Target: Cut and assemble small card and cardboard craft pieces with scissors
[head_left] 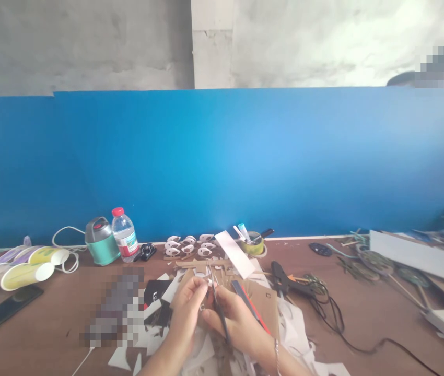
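Observation:
My left hand [187, 309] is closed in a pinch on a small white paper piece [210, 282], low in the middle of the head view. Beside it, my right hand [241, 319] is wrapped round a pair of scissors [219, 312]. Their blades point away from me and lie close against the paper piece. White paper scraps [155, 334] and brown cardboard [265, 300] spread under and around both hands. A red-edged tool [250, 303], perhaps a cutter, lies just right of my right hand. My fingers partly cover the scissor handles.
Several white cut-out shapes [188, 245] stand at the back near the blue partition [222, 156]. A water bottle [125, 237] and a teal container [102, 245] are left, with paper cups [30, 274] beyond. A black glue gun [284, 279] trails its cord on the right.

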The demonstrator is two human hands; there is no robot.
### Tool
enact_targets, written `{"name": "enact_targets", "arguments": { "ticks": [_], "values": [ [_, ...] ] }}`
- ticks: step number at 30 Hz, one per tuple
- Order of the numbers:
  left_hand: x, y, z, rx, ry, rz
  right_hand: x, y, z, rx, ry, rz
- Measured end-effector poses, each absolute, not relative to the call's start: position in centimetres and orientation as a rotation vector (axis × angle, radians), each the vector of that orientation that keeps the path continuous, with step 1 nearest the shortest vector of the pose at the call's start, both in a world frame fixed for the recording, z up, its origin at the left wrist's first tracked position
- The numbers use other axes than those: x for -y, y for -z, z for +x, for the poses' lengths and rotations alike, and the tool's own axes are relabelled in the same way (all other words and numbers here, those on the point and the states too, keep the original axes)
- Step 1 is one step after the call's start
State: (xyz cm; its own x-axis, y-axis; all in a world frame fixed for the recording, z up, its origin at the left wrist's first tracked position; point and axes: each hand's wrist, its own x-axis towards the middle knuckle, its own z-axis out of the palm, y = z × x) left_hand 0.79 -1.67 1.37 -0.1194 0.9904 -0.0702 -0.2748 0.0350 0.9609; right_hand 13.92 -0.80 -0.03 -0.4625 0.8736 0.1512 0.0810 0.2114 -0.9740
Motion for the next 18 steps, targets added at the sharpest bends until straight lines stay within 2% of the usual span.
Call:
{"name": "enact_targets", "arguments": {
  "ticks": [18],
  "values": [
    [1.31,-1.06,0.51,-1.071,-1.335,0.901,1.21,-0.61,13.79,1.699,-1.369,-0.963]
  ]
}}
